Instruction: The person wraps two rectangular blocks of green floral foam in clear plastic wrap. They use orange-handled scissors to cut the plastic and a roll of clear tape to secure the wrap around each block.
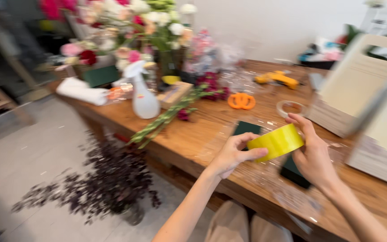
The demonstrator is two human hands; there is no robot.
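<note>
I hold a yellow roll of tape (276, 142) between both hands above the wooden table (189, 139). My left hand (234, 154) pinches its left edge with thumb and fingers. My right hand (310, 154) wraps around its right side, fingers over the top. Under the hands lie dark green blocks (246, 128) and a sheet of clear wrapping film (292, 197). The picture is blurred by motion.
Farther back on the table are orange scissors (241, 101), a clear tape roll (290, 107), a white spray bottle (143, 96), cut flower stems (166, 117), a yellow tool (277, 79) and flower bouquets (131, 27). Cardboard boxes (363, 89) stand right. Dark leafy branches (108, 183) lie on the floor.
</note>
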